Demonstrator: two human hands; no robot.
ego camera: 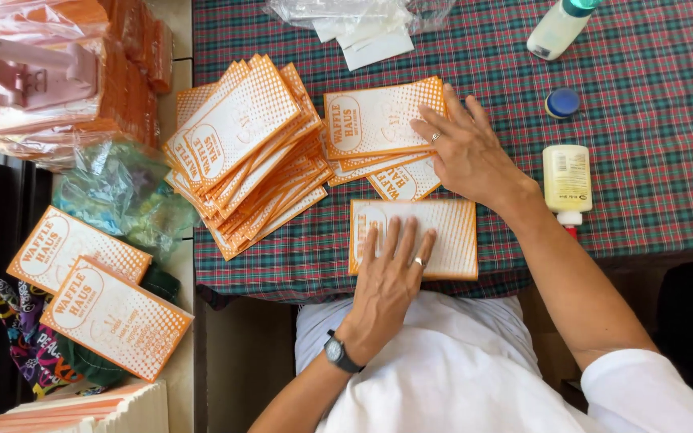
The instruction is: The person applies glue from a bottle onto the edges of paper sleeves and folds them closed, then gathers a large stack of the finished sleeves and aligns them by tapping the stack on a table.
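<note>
My left hand [388,277] lies flat, fingers spread, on a single orange-and-white paper bag [451,234] near the table's front edge. A watch sits on that wrist. My right hand [465,148] rests with fingers apart on the right end of a small stack of the same bags [374,120]. A large fanned pile of bags [246,148] spreads to the left of that stack. Neither hand grips anything.
The green-and-red plaid tablecloth [651,160] carries a glue bottle [567,180] lying down, a blue cap [562,103], a white bottle [559,28] and a clear plastic wrapper [362,20]. Two more bags [98,297] lie at left near wrapped orange bundles [114,72].
</note>
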